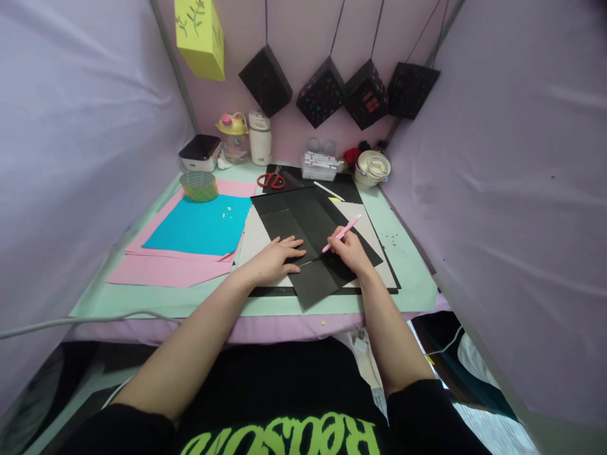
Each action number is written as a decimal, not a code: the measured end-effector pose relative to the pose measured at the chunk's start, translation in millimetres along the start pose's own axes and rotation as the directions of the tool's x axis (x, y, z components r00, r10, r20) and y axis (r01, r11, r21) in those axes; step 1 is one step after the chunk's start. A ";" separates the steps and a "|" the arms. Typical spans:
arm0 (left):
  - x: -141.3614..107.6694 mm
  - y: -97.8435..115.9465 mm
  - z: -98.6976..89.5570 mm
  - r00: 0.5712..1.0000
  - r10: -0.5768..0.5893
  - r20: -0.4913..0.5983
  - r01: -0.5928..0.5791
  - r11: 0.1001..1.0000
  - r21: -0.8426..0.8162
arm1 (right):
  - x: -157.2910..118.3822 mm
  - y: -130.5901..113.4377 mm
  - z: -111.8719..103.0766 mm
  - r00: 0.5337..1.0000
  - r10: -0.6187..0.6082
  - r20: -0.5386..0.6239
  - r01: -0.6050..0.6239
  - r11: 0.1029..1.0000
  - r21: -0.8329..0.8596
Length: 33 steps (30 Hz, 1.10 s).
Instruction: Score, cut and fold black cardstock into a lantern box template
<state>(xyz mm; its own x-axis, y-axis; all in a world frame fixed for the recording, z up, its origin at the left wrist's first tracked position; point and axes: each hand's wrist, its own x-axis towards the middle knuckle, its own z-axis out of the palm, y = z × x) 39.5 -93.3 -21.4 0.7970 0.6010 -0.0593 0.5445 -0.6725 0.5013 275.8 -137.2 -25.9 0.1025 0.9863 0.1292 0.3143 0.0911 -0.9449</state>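
Observation:
A folded sheet of black card (313, 287) lies aslant on the stacked white and black boards, with creases running across it. My left hand (279, 256) rests flat on its left part, fingers spread. In my right hand (349, 249) is a slim pink pen-shaped tool (342, 234), pinched and tilted, its dark tip at the card beside a thin pale line. Whether that tip is a blade or a pen point is too small to tell. The line runs between the tip and my left fingertips.
Left lie a blue sheet (199, 227), pink sheets (165, 270) and a roll of tape (199, 187). Behind are red-handled scissors (271, 181), a white stick (329, 191), a box of markers (320, 165), a lidded cup (372, 169) and bottles. Black paper boxes (321, 93) hang above.

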 end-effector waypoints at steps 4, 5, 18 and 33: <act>0.2 -0.3 -0.1 1.000 -0.004 0.004 0.004 1.000 -0.008 | -0.9 -0.6 -0.2 1.000 0.000 -0.014 0.000 1.000 -0.011; 0.2 -0.6 -0.1 1.000 -0.004 0.005 0.004 1.000 -0.008 | -1.2 -0.8 -0.3 1.000 -0.001 -0.014 0.001 1.000 -0.012; 0.5 0.7 -1.1 1.000 0.002 0.007 -0.002 1.000 0.012 | -2.3 -1.1 -1.3 0.998 0.006 -0.057 -0.008 1.000 -0.030; 0.5 -1.3 0.5 1.000 0.005 -0.001 -0.005 1.000 0.008 | -1.1 -0.5 -1.5 0.996 -0.012 -0.087 0.008 0.999 -0.043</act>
<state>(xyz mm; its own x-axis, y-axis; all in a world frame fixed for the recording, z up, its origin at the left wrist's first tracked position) 39.4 -92.3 -22.5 0.7993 0.5983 -0.0559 0.5427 -0.6789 0.4946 277.0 -138.5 -25.1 0.1807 0.9694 0.1663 0.3554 0.0933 -0.9300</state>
